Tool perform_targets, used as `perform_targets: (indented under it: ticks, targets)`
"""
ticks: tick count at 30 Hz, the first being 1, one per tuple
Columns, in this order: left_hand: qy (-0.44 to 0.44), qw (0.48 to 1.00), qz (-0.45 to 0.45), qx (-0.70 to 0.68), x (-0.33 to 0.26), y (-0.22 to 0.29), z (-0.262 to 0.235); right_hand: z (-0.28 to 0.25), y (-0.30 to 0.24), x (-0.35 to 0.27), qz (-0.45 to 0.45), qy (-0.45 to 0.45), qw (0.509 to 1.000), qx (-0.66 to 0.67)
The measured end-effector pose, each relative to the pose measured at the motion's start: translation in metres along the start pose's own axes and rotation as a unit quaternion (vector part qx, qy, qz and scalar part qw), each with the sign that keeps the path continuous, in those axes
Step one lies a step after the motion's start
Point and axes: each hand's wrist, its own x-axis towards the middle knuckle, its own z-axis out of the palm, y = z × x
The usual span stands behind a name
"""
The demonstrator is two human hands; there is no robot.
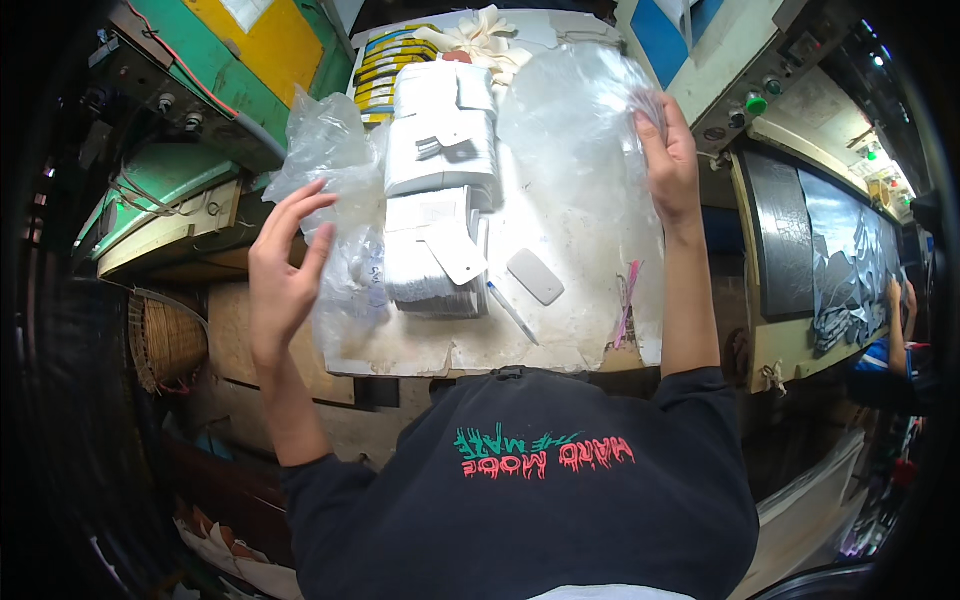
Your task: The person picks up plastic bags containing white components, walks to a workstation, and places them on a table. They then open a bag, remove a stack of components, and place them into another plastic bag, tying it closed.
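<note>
My right hand pinches the right edge of a clear plastic bag, which lies flat at the right of the table. On the left, my left hand is raised with fingers apart. It is beside a crumpled clear plastic bag and appears to hold nothing. Stacks of white tags run down the middle between the hands. One loose tag with a hole rests on the nearest stack. To its right lie a pale rounded block and a blue-and-white pen.
A white worktable is in front of me. Pink ties lie near its front right edge. Yellow-and-black strips and cream pieces are at the back. Machines flank both sides; a co-worker's arm shows far right, by dark sheets.
</note>
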Motion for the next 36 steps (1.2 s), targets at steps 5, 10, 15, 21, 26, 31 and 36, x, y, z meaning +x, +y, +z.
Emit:
perform_targets:
  ticks: [5, 10, 15, 21, 26, 31, 36]
  targets:
    - [-0.057, 0.971, 0.17, -0.157, 0.023, 0.079, 0.082, 0.033, -0.099, -0.018, -0.201, -0.273, 0.941, 0.023]
    - [0.042, 0.9, 0.038, -0.432, 0.028, 0.056, 0.096, -0.012, -0.096, -0.072, -0.277, -0.136, 0.949, -0.067]
    - [0.205, 0.935, -0.012, -0.288, -0.025, 0.009, 0.026, -0.043, 0.006, -0.163, 0.17, 0.066, 0.978, -0.099]
    - [0.235, 0.962, -0.116, -0.078, -0.118, 0.004, -0.017, 0.02, 0.075, -0.232, 0.19, -0.137, 0.943, -0.237]
    - [0.232, 0.961, -0.152, 0.007, -0.147, 0.001, -0.022, 0.065, 0.078, -0.236, 0.062, -0.221, 0.909, -0.347]
    - [0.234, 0.956, -0.165, 0.058, -0.166, 0.006, -0.021, 0.071, 0.092, -0.206, 0.067, -0.25, 0.841, -0.475]
    - [0.247, 0.947, -0.177, 0.1, -0.199, 0.023, -0.023, 0.042, 0.093, -0.181, 0.174, -0.172, 0.844, -0.478]
